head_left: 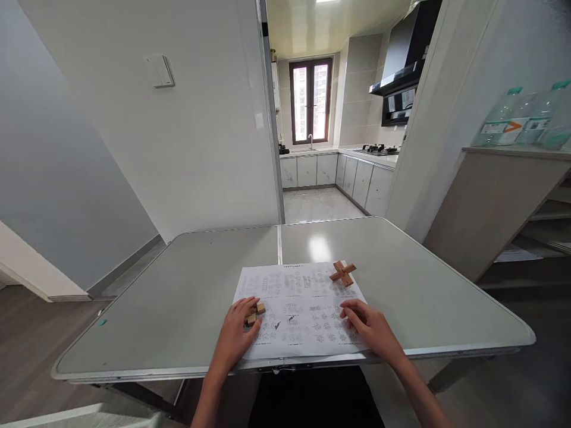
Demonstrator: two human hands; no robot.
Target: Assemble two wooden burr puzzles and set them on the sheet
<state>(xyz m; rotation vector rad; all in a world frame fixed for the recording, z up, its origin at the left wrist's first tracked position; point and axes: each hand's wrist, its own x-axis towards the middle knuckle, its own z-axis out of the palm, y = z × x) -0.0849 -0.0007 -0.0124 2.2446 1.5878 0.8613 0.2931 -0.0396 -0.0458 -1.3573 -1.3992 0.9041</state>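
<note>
Worktop [178, 309]: grey, under both hands.
Printed sheet [303, 309]: beneath the fingers.
Right hand [370, 327]: open, empty, resting flat.
Left hand [234, 336]: pinching the last entry, seemingly taking hold.
Wooden cross [342, 273]: beyond the right hand, untouched.
Wooden piece [256, 312]: at the left fingertips.

Grey folding table [178, 297], printed sheet [298, 309] lying flat at its near edge

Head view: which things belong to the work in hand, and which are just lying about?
In hand: small wooden puzzle at left hand; printed sheet under right hand; wooden cross on the sheet.
Lying about: water bottles on shelf; wall switch.
</note>
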